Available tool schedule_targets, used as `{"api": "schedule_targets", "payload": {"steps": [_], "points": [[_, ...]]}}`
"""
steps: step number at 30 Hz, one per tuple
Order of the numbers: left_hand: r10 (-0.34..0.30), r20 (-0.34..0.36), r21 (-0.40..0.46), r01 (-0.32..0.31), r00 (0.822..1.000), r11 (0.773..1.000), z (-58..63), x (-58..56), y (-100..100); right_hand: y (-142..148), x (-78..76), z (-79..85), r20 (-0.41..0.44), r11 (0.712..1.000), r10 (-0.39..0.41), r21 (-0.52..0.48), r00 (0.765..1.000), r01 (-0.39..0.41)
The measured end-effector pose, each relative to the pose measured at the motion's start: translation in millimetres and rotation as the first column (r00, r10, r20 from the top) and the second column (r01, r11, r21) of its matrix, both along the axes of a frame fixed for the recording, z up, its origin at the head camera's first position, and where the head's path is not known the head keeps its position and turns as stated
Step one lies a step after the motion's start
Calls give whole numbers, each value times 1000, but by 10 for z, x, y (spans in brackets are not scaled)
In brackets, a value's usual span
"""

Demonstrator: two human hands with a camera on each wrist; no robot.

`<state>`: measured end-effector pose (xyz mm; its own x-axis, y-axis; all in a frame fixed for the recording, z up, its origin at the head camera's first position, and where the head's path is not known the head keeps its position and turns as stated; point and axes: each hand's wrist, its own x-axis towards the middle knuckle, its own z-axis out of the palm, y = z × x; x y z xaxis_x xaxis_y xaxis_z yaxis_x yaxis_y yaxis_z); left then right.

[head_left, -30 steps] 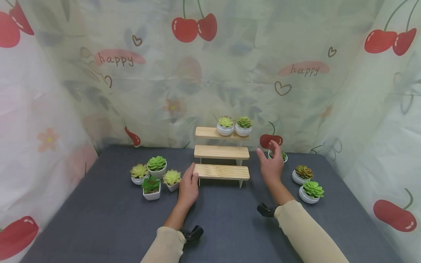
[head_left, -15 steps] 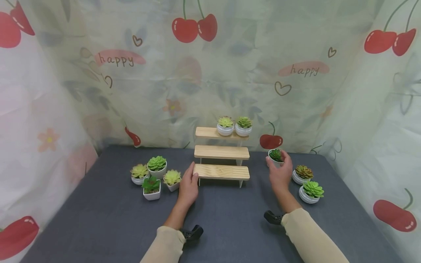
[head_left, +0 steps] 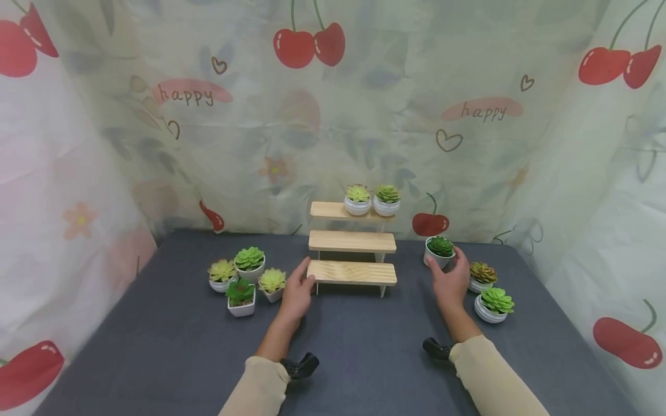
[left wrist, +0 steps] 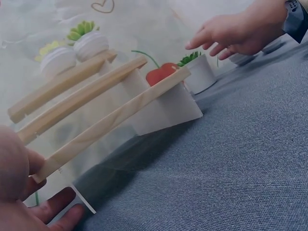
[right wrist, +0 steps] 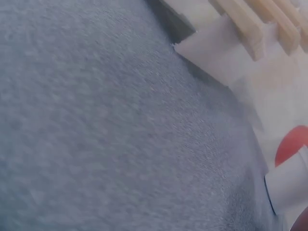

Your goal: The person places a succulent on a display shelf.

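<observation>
My left hand point(head_left: 296, 294) grips the left end of the bottom board of a three-tier wooden display stand point(head_left: 351, 273); the left wrist view shows its thumb and fingers around the board end point(left wrist: 43, 173). Close behind a potted succulent point(head_left: 440, 254), dark green in a white pot, my right hand point(head_left: 451, 282) has its thumb and fingers spread. Seen from the left wrist, that hand point(left wrist: 236, 33) looks apart from the pot point(left wrist: 199, 74). Only a bit of finger point(right wrist: 301, 221) and the white pot point(right wrist: 288, 183) show in the right wrist view. Two succulents point(head_left: 357, 199) point(head_left: 387, 200) stand on the top tier.
Several potted succulents point(head_left: 241, 296) cluster left of the stand on the dark cloth-covered table point(head_left: 359, 358). At right are a reddish succulent point(head_left: 481, 276) and a bright green one point(head_left: 494, 304). A cherry-printed curtain point(head_left: 312, 133) closes the back and sides.
My right hand came down from over the dark green succulent, then drew slightly right and toward me, uncovering more of the plant. My left hand stays at the stand's end.
</observation>
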<state>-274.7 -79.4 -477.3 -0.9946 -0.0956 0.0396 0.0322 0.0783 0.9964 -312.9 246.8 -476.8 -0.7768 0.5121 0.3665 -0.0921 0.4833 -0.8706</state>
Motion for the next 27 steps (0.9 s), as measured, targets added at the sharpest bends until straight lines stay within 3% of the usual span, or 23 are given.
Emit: {"api": "schedule_targets", "payload": {"steps": [9,18,23,27], "points": [[-11,7,19,11,1000,1000,4,-5,-19,105,-138,5,129,997,22,-72,991,-13],[-27,20,5,26,999,1000,33,6,-18,132,-238,72,193,986,91,-152,977,-62],[-19,11,-25,19,1000,1000,30,9,-19,154,-279,76,254,986,109,-149,961,-72],[-22,4,-22,22,1000,1000,32,3,-14,168,-308,67,256,988,100,-141,961,-66]]}}
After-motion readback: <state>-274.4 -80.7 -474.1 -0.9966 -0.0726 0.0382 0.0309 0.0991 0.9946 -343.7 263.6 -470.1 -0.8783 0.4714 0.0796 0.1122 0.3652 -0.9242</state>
